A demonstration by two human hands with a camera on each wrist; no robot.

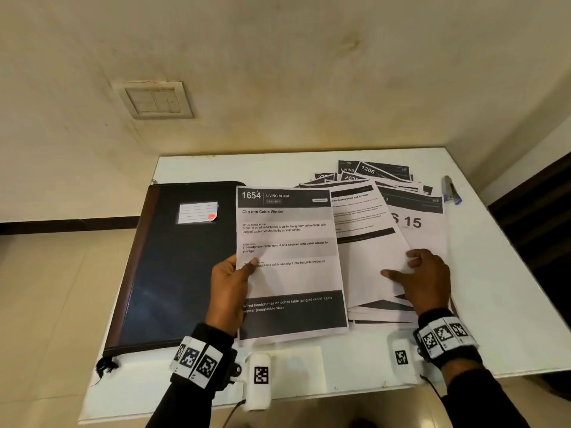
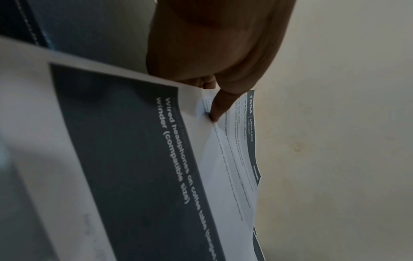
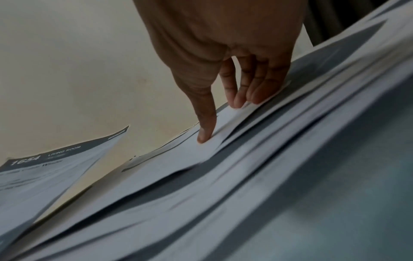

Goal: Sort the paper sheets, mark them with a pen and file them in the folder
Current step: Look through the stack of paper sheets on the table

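One sheet (image 1: 290, 261), headed 1654, is up off the table (image 1: 500, 319) in the left hand (image 1: 230, 288), pinched at its left edge with the thumb on the printed face and the fingers behind it. The left wrist view shows the paper dimpling and creasing under the thumb tip, so it is thin, light and floppy. Held by one edge only, its far side will likely sag or swing. A pinch midway along a long edge, as here, looks the safest hold, and a gentle curl across the width should stiffen it for carrying.

The right hand (image 1: 425, 282) lies on the pile (image 1: 380, 242), fingers nearly straight and spread, the forefinger tip pressing the top sheet. It holds nothing. The pile is fanned and untidy, spread across the right half of the table. The sheets probably slide readily over one another, so pressing down while drawing one off should keep the rest in place. To lift the next, a fingertip could push a corner until it buckles and can be pinched.

The folder (image 1: 173, 267) lies shut at the left, just beside the held sheet. The pen (image 1: 451, 190) rests at the far right, apart from the pile and untouched.
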